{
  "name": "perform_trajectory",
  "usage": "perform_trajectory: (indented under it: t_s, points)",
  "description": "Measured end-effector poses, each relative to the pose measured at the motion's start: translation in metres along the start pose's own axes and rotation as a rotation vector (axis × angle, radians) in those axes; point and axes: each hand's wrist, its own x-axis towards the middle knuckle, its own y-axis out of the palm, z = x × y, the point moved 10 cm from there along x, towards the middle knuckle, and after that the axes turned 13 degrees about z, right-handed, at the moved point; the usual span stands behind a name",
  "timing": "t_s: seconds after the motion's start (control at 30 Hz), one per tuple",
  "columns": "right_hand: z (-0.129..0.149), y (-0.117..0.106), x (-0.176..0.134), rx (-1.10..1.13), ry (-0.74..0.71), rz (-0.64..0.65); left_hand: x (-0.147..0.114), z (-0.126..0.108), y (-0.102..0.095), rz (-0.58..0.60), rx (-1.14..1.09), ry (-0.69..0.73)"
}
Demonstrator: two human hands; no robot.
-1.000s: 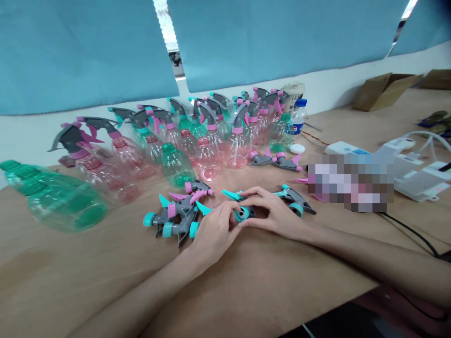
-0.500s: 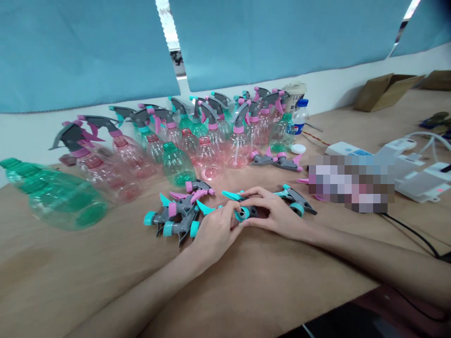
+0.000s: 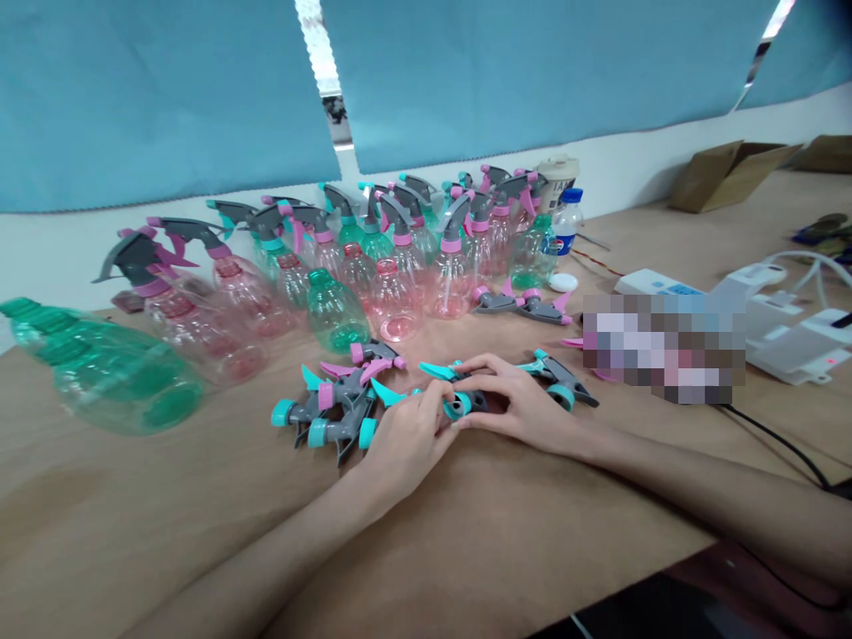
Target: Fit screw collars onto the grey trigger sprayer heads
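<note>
Above the table, a grey and teal trigger spray head (image 3: 458, 406) has its collar opening turned towards me. My right hand (image 3: 523, 404) grips it from the right, thumb below and fingers curled over. My left hand (image 3: 407, 435) is closed, its fingertips pinched at the collar's left side; whether a small part sits between them is hidden. Left of my left hand lies a pile of grey spray heads (image 3: 343, 426) with teal or pink collars. Another teal-collared spray head (image 3: 564, 383) rests just behind my right wrist.
Pink and green spray bottles stand in rows at the back, such as a capless green bottle (image 3: 336, 311). Large green bottles (image 3: 126, 382) lie at left. Two pink-trimmed spray heads (image 3: 523, 303), a Pepsi bottle (image 3: 565, 226), clear plastic containers (image 3: 772, 311) and a cardboard box (image 3: 722, 177) are at right.
</note>
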Motion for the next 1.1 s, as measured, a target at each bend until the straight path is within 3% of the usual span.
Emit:
perform_trajectory:
  t_s: [0.67,1.1]
  points:
    - [0.002,0.000,-0.001,-0.008,-0.033,-0.021,-0.001,-0.015,-0.004,-0.018,0.082,0.120]
    - [-0.003,-0.013,-0.001,0.033,0.021,-0.100,0.002,0.004,-0.008,0.011,-0.205,0.010]
